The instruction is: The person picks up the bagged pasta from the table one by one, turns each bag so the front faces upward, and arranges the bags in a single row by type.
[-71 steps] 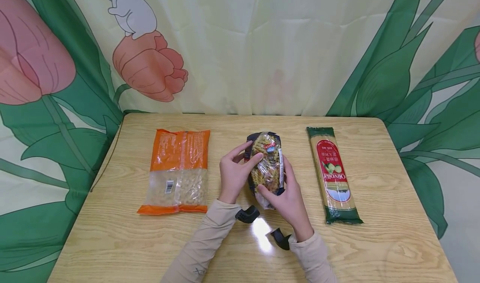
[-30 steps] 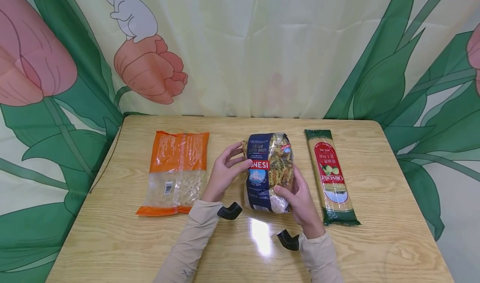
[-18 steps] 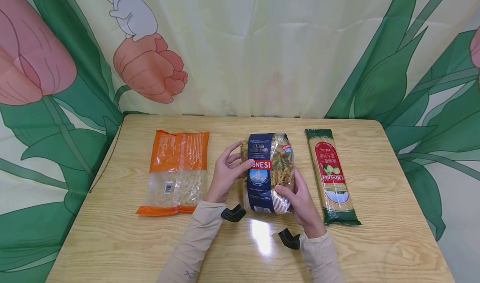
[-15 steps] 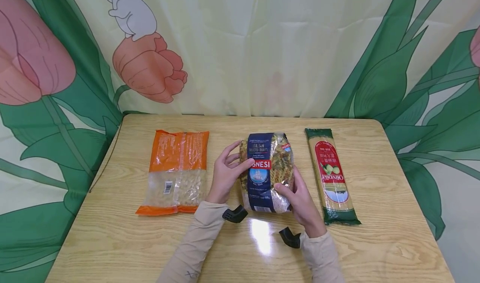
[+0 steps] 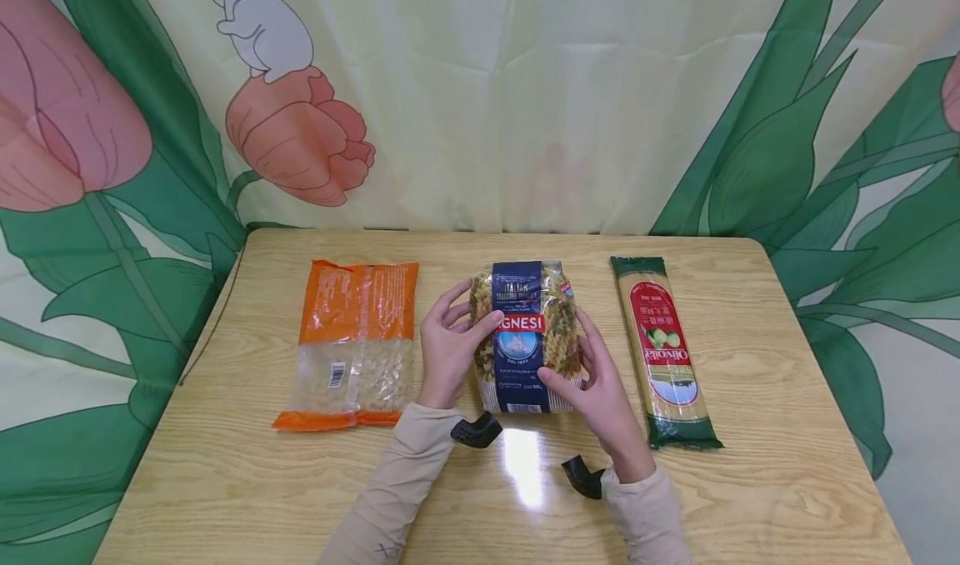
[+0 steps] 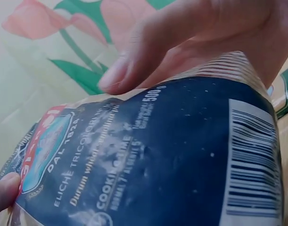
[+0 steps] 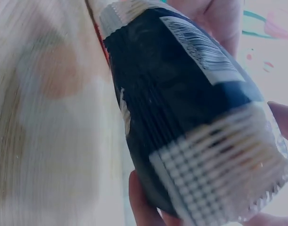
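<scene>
The left hand [image 5: 450, 352] and the right hand [image 5: 600, 390] hold the pasta [image 5: 519, 347] between them, each partly closed about one side of it. The left thumb lies across the red band of its blue label [image 5: 517, 394], the left fingers spread at its left side; the right thumb presses low on the front, the right fingers at the right side. The pasta is over the table [image 5: 757, 490], near the middle of the far edge, its front turned up toward the head camera. Whether its lower end touches the wood I cannot tell. The label's barcode [image 6: 251, 165] shows in both wrist views. Toward the table's far left corner the orange bag [image 5: 356, 344] lies flat, its clear half toward the near edge. Toward the far right corner lies the spaghetti [image 5: 663, 352], slanting roughly along the right edge, green at both ends. Beyond the far edge hangs a flowered curtain [image 5: 480, 123]. Beige sleeves [image 5: 401, 473] cover both forearms.
</scene>
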